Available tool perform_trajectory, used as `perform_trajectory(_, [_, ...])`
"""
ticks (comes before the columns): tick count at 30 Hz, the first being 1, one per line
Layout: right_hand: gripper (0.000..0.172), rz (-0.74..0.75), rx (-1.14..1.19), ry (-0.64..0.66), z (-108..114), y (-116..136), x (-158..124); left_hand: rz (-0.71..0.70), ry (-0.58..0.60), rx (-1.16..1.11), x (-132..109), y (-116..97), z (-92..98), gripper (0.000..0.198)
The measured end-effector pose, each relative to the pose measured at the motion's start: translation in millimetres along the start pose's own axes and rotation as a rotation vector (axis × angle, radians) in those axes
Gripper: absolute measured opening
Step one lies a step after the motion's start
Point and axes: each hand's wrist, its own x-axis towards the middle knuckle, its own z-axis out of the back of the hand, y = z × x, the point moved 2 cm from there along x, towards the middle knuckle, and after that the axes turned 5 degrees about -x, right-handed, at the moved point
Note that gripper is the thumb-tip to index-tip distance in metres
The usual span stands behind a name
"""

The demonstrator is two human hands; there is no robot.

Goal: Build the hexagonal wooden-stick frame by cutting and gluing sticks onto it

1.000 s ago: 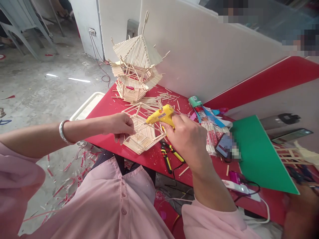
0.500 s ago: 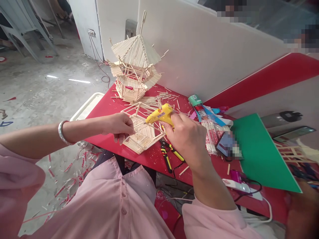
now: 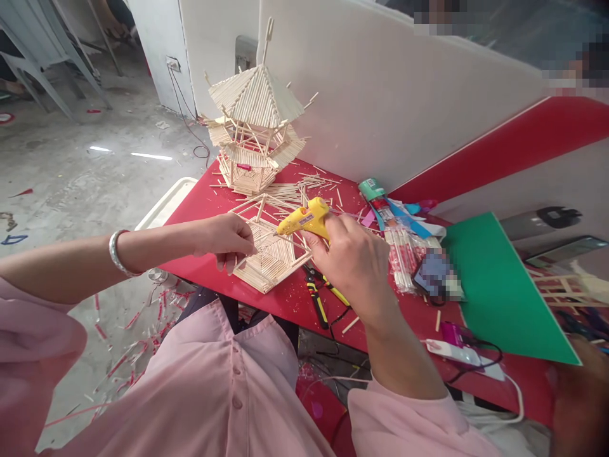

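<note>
A yellow hot glue gun [image 3: 304,217] is gripped in my right hand [image 3: 354,260], its nozzle pointing left over a hexagonal frame of thin wooden sticks [image 3: 269,279]. My left hand [image 3: 228,241] is closed in a pinch at the frame's left side, close to the nozzle. What its fingertips hold is too small to make out. Behind the frame stands a tiered pagoda model [image 3: 254,143] built of the same pale sticks, with a pointed roof. Cutting pliers [image 3: 318,301] with black and yellow handles lie beside the frame, partly behind my right hand.
Loose sticks [image 3: 309,187] litter the red table [image 3: 190,219] beside the pagoda. To the right are a green-lidded container [image 3: 371,189], packed sticks [image 3: 401,260], a green board [image 3: 509,292] and a white power strip [image 3: 451,352]. A white partition [image 3: 371,95] rises behind. Red-and-white scraps cover the floor.
The glue gun and both hands are almost still, with the nozzle shifted very slightly left. The whole view has moved a little with the camera.
</note>
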Motion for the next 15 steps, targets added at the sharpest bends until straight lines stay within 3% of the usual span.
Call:
perform_trajectory(6, [0.037, 0.015, -0.012, -0.023, -3.9, -0.3, 0.0, -0.014, 0.011, -0.048, 2.1, -0.1, -0.5, 0.017])
perform_trajectory(15, [0.028, 0.016, 0.006, -0.034, -6.2, 1.5, -1.4, -0.032, 0.010, -0.034, 4.1, -0.3, -0.5, 0.018])
